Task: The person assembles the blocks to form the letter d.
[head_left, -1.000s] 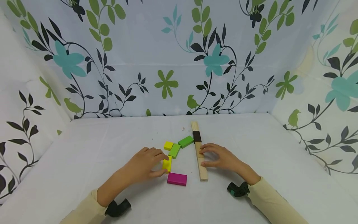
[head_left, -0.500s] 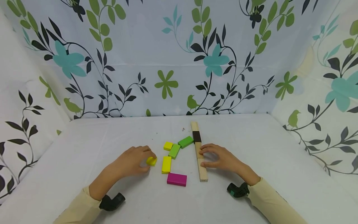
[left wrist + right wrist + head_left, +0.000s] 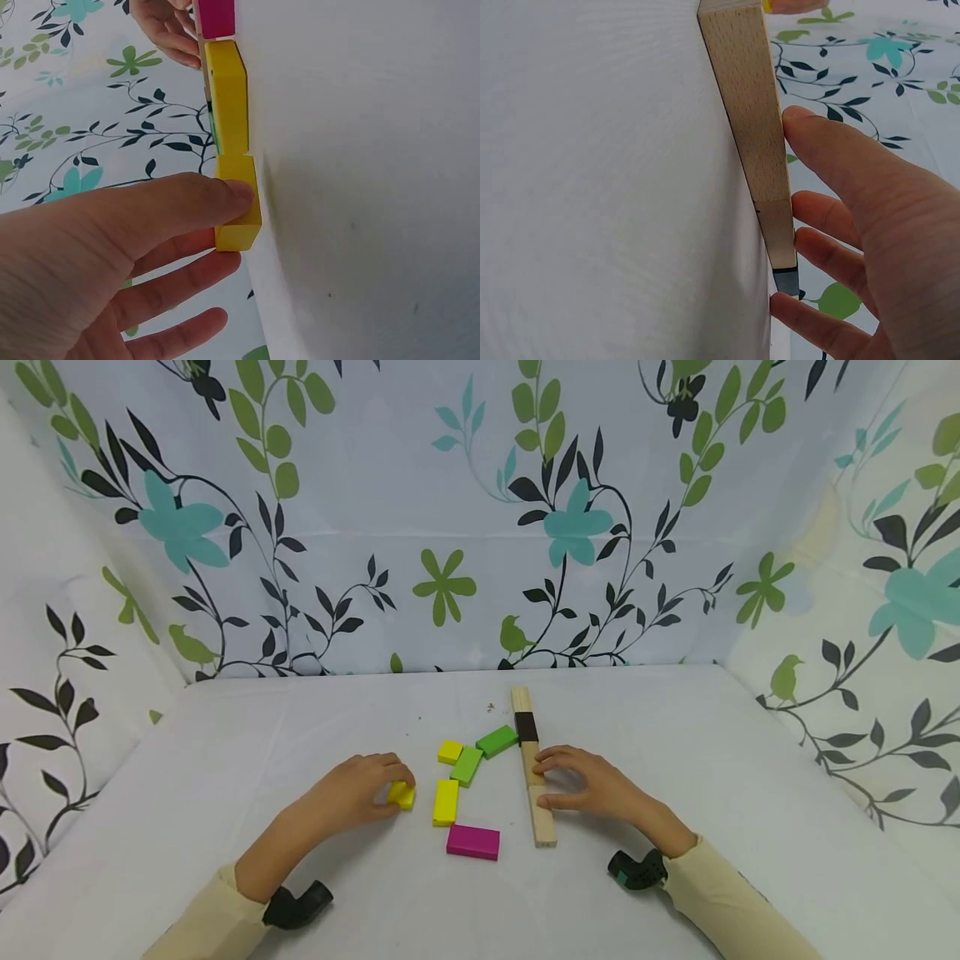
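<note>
Thumb and fingers of my left hand [image 3: 352,789] pinch a small yellow block [image 3: 238,199] on the white table, left of the other blocks. Just right of it lies a longer yellow block [image 3: 446,802], and a magenta block [image 3: 473,842] sits in front of that. My right hand [image 3: 588,782] rests its thumb and fingertips on a straight row of plain wooden blocks [image 3: 748,112], with the fingers loosely bent and not wrapped round it. A dark brown block [image 3: 527,727] forms part of this row toward its far end.
Two green blocks [image 3: 497,741] and another small yellow block [image 3: 450,752] lie between the hands, farther back. Patterned cloth [image 3: 360,527] hangs behind the table [image 3: 645,710] and at both sides. Black wrist cameras [image 3: 298,906] are strapped to both wrists.
My left hand has moved left, away from the longer yellow block, with the small yellow block in its pinch, and lowered it slightly toward me. The right hand has stayed put.
</note>
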Motion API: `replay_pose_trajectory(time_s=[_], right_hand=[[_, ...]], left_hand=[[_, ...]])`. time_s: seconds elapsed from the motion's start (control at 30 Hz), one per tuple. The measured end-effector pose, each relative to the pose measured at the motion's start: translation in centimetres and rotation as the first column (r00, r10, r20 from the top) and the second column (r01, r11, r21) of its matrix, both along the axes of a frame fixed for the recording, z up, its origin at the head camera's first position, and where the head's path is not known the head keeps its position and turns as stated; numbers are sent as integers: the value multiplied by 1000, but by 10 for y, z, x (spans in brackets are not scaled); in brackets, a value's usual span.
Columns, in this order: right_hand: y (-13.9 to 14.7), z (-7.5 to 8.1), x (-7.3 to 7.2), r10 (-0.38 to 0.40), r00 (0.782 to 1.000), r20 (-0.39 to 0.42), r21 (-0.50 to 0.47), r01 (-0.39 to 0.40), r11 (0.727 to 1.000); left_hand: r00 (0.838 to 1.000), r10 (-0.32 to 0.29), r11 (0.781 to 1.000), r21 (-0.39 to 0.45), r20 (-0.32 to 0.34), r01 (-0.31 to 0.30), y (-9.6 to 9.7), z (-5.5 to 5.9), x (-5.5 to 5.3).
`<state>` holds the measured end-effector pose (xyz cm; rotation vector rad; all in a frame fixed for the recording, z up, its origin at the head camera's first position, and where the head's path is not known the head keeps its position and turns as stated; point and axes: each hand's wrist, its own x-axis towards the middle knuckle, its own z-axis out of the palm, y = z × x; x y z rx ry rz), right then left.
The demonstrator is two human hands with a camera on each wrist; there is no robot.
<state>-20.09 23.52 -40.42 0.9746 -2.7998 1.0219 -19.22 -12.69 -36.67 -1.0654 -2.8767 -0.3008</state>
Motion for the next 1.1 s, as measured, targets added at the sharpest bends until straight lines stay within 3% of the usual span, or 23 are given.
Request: replay_pose_trajectory(time_s=[0.3, 0.53, 0.87, 1.1], right_hand=[[-1, -1, 0, -3, 1000, -25, 6, 3, 1000], [-1, -1, 0, -7, 999, -33, 14, 8, 1000], [-1, 0, 0, -3, 1000, -28, 9, 4, 1000], [0, -1, 0, -8, 1000, -22, 3, 8, 1000]], left_hand=[[995, -82, 997, 7, -61, 83, 9, 13, 12], [991, -111, 994, 0, -76, 111, 21, 20, 16], [981, -179, 984, -2, -78, 180, 42, 20, 15], [962, -254, 967, -18, -100, 254, 57, 17, 17]])
